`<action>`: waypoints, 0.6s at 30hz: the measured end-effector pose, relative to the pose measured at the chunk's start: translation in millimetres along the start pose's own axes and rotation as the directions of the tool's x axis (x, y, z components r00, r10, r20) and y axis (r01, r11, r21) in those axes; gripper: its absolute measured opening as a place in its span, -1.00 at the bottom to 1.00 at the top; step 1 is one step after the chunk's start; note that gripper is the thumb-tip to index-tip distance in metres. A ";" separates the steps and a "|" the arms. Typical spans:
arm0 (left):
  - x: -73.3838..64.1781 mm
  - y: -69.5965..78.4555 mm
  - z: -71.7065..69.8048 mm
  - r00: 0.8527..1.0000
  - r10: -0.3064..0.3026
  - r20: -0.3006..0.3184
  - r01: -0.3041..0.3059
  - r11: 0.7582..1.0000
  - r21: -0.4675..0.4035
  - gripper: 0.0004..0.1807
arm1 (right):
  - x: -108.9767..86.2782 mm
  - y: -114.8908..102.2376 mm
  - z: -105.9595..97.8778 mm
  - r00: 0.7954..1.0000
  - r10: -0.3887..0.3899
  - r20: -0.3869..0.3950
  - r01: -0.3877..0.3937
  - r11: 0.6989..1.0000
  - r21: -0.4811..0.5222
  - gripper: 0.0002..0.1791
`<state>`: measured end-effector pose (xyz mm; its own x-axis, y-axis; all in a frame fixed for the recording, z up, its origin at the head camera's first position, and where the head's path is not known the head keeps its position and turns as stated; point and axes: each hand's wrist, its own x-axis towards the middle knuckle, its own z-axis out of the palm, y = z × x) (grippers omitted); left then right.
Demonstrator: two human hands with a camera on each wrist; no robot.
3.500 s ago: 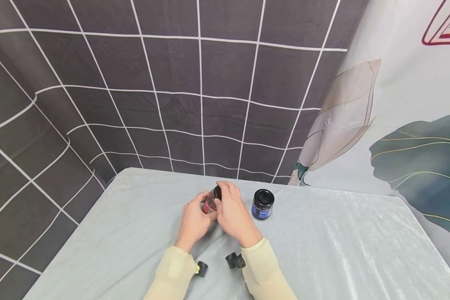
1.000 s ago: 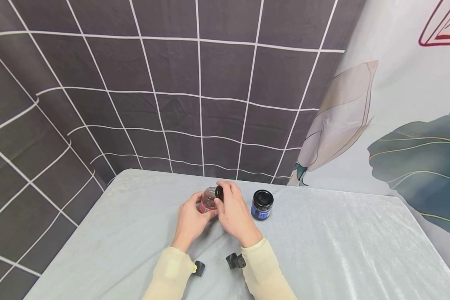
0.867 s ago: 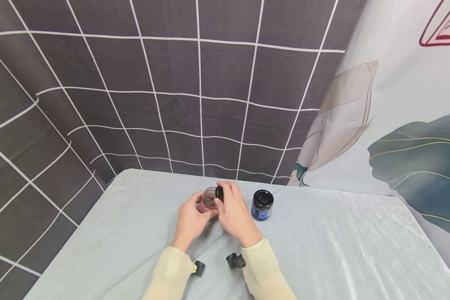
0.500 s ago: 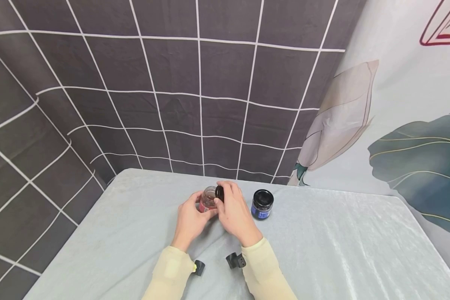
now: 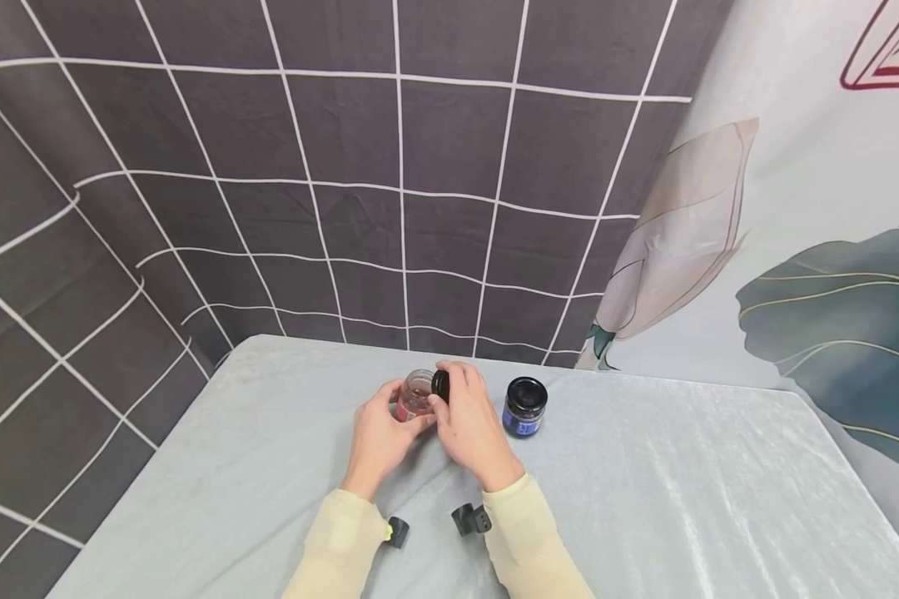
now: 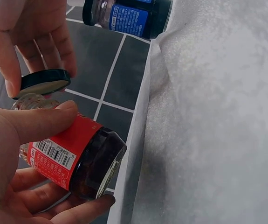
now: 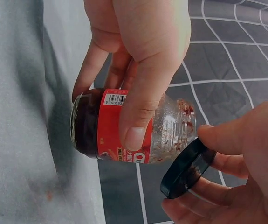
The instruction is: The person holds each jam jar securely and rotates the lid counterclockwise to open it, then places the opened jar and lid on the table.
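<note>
My left hand [image 5: 380, 437] grips a glass jar [image 7: 124, 126] with a red label, its thumb across the label and fingers round the far side. The jar's mouth is uncovered, and dark contents sit low, with bits stuck inside the clear neck. My right hand [image 5: 472, 426] pinches a black jar lid [image 7: 188, 168] by its edge. That lid [image 6: 43, 83] is tilted at the right side of the mouth, its pale underside showing in the left wrist view. To the right of my right hand, a second jar [image 5: 525, 408] with a blue label stands upright, its black lid on.
A pale grey cloth [image 5: 644, 491] covers the table. Behind it hangs a dark sheet [image 5: 449, 233] with white grid lines, and a leaf-patterned curtain [image 5: 689, 249] is at the right. Small black wrist cameras sit beside both cream sleeves.
From 3.5 seconds ago, the lid has come off the red-labelled jar and moved to the right of its mouth. Over the last second, jar and lid shift only slightly. The blue-labelled jar stays put.
</note>
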<state>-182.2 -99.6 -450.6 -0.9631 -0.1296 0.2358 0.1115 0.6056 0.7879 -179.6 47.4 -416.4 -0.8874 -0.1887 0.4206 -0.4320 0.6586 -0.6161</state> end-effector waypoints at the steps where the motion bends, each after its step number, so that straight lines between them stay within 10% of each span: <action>1: 0.2 -0.2 -0.1 1.000 -0.002 0.000 0.002 1.000 -0.002 -0.34 | 0.1 0.1 0.3 1.000 0.000 -0.001 0.000 1.000 0.001 -0.55; 18: 1.2 -3.5 0.2 1.000 0.007 -0.018 -0.007 1.000 -0.008 -0.35 | -0.7 2.3 2.9 1.000 0.017 -0.009 -0.017 1.000 0.007 -0.53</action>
<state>-183.9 -101.7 -453.2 -0.9577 -0.1392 0.2518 0.1206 0.6002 0.7907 -180.4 46.9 -420.1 -0.8933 -0.1708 0.4158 -0.4178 0.6568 -0.6278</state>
